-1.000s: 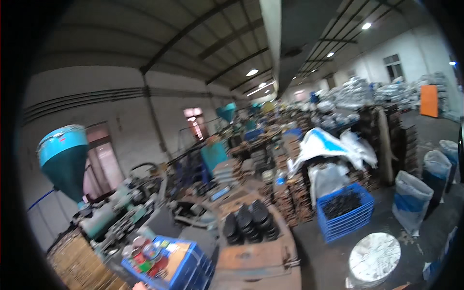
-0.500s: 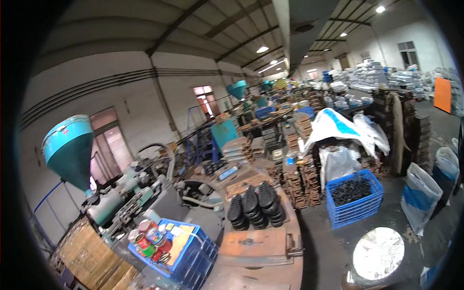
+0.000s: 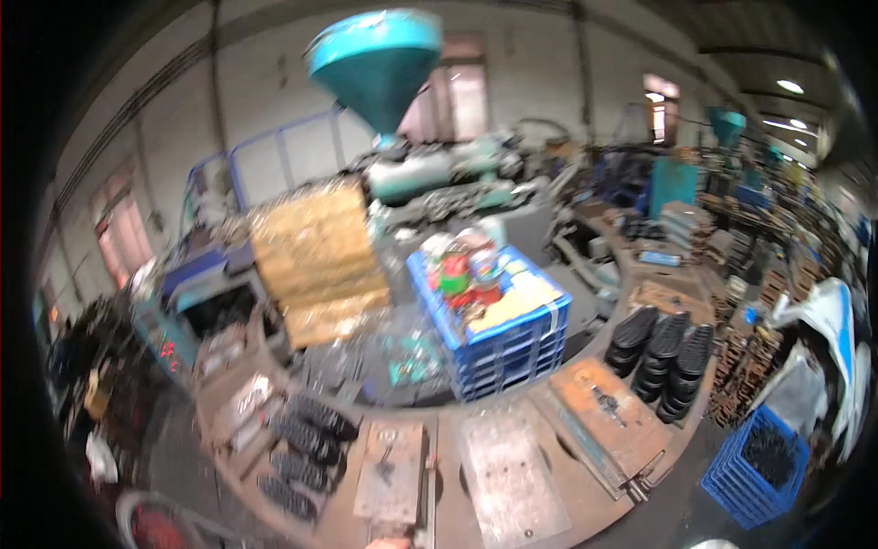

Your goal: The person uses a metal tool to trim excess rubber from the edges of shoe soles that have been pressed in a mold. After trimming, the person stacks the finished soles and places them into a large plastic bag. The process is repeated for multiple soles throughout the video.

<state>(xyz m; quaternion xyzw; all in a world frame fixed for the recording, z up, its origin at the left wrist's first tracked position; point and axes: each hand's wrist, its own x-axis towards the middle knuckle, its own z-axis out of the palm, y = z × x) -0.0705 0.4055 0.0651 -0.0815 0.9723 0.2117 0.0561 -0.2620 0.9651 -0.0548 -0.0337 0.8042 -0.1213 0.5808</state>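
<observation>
While I watch from the head view, the curved rusty surface (image 3: pixel 585 457) fills the lower half, and neither my left nor my right hand shows clearly; only a blurred sliver sits at the bottom edge, so I cannot tell their state. Behind it stands the big machine with its teal hopper (image 3: pixel 377 64). A stack of tan cardboard (image 3: pixel 315 261) rises left of centre, just beside a blue crate (image 3: pixel 498 339) heaped with cans and paper. Nearest the bottom edge lie two flat metal plates (image 3: pixel 508 476) side by side. Rows of black moulded pieces (image 3: pixel 663 357) crowd the right end, more (image 3: pixel 306 439) sit to the left, and another blue crate (image 3: pixel 754 467) stands on the floor at the right.
</observation>
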